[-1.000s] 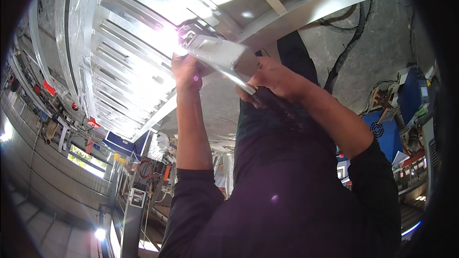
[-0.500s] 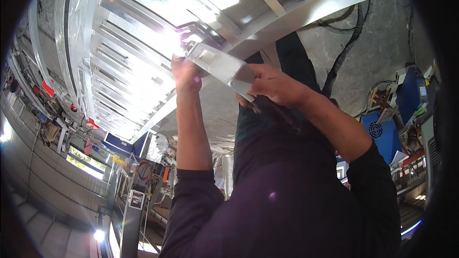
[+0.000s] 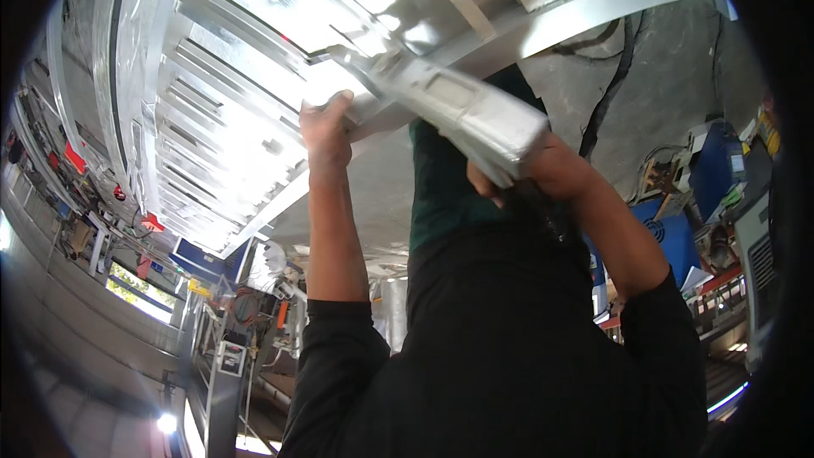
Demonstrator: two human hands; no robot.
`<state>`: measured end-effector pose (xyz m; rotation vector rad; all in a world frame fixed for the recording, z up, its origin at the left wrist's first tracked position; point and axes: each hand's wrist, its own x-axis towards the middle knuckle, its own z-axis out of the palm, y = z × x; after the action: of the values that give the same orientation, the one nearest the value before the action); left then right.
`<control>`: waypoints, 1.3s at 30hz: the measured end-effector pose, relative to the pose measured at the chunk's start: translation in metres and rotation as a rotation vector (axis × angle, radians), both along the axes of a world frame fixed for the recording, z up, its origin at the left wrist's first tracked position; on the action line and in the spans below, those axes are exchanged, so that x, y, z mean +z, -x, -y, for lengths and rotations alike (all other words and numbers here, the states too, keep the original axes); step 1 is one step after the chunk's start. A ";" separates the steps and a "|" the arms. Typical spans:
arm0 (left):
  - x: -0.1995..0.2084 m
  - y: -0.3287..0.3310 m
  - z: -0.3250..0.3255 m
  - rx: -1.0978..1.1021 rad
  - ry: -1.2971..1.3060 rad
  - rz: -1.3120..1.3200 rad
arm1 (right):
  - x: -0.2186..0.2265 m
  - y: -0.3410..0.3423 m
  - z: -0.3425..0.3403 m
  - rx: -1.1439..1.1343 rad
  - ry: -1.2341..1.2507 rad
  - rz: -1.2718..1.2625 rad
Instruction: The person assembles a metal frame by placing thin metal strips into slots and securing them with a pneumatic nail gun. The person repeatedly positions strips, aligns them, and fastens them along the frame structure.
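My right hand is closed round the dark handle of a silver, boxy handheld welding gun. The gun slants up and left, slightly blurred, its narrow nozzle over the near rail of a large metal frame with many parallel slats. My left hand grips the frame's near edge, left of the nozzle. Its thumb points up, and the other fingers are partly hidden. Strong glare washes out the slats around it.
Dark cables run over the grey floor at right. Blue machine housings stand at the far right. Red pieces and cluttered benches lie along the left. A lit lamp shows at lower left.
The bright purple-white flash at the nozzle has gone out. My right hand has drawn the welding gun right and back from my left hand, which stays near the frame's edge.
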<state>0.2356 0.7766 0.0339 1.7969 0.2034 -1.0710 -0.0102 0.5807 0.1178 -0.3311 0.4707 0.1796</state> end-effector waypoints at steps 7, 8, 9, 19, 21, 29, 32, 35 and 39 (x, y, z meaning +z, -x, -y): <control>0.004 0.002 0.003 -0.011 0.009 0.002 | 0.023 0.006 0.061 -0.066 0.271 -0.050; 0.004 0.003 0.004 -0.010 -0.015 -0.001 | 0.025 0.005 0.071 -0.051 0.284 -0.068; 0.003 0.005 0.005 -0.016 0.029 0.043 | 0.028 0.006 0.079 -0.032 0.290 -0.101; -0.005 -0.012 -0.018 0.040 0.037 -0.346 | 0.059 0.001 0.084 0.059 0.369 -0.248; -0.007 -0.013 -0.024 -0.010 0.014 -0.336 | 0.069 -0.003 0.080 0.108 0.404 -0.292; 0.060 -0.053 -0.017 -0.507 -0.190 0.631 | 0.088 -0.010 0.062 0.035 0.405 -0.276; 0.077 -0.073 0.017 -1.053 -0.069 0.863 | 0.085 -0.008 0.060 0.022 0.390 -0.268; 0.073 -0.082 0.055 -1.416 0.036 0.953 | 0.079 -0.007 0.064 0.014 0.340 -0.245; 0.057 -0.079 0.096 -1.843 0.019 0.797 | 0.071 -0.005 0.071 -0.001 0.142 -0.370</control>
<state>0.3151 0.6805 0.0906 1.9610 -2.2571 -1.2083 -0.0052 0.5095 0.1890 -0.4388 0.8517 0.2076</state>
